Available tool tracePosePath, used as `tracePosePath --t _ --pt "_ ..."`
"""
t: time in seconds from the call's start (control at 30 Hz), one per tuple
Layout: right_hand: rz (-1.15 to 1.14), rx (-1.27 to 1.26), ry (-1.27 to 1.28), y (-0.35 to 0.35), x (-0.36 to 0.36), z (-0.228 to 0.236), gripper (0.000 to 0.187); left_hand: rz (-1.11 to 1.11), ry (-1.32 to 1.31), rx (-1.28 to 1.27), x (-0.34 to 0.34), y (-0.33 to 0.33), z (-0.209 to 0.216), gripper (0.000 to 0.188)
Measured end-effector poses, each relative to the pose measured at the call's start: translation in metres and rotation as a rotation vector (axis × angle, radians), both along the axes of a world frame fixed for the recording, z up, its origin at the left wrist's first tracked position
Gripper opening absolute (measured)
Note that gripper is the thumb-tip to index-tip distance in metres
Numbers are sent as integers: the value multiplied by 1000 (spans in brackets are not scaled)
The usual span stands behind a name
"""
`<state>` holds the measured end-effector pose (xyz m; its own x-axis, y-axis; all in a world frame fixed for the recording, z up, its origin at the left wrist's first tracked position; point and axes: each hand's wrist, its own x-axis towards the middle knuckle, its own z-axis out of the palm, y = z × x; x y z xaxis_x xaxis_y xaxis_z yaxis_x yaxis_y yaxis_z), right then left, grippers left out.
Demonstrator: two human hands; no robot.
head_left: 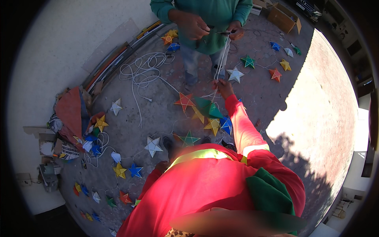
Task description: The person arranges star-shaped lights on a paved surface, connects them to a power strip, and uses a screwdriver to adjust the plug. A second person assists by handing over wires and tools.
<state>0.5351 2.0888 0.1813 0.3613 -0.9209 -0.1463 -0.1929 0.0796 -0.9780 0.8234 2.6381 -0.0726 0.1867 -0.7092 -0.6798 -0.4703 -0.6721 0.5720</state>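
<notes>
Pinching white cord (220,65) near the dark green star (208,108) — right hand (224,88), anyway. Left hand (162,166) (left of that star) — can't tell its grip.

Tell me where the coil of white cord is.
In the head view, the coil of white cord lies on the ground at upper left, between the long pipes and the co-worker's legs, beyond and left of your right hand.

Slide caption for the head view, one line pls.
Head view: right hand gripping white cord, star-shaped ornaments spread over pavement, co-worker in green standing opposite.
</notes>
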Motion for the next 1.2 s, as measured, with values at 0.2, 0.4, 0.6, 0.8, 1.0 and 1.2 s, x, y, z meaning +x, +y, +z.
tracePosePath --t 0.2,0.4,0.6,0.8,1.0,1.2 --pt "107 -517 237 -5 -2 -6 27 120 106 57 -4 -5 10 61" --pt "83 -443 198 -9 0 -12 27 274 237 119 -5 -8 19 63" --pt "159 -690 356 8 0 2 27 173 166 82 -4 -11 16 65" --pt "156 -622 187 8 1 -7 27 22 45 18 0 -8 4 64" --pt "157 -610 279 -1 -2 -17 27 -79 -15 -20 4 -7 -6 63" --pt "76 -436 109 -10 -2 -24 29 -197 -87 -82 6 -9 -14 62"
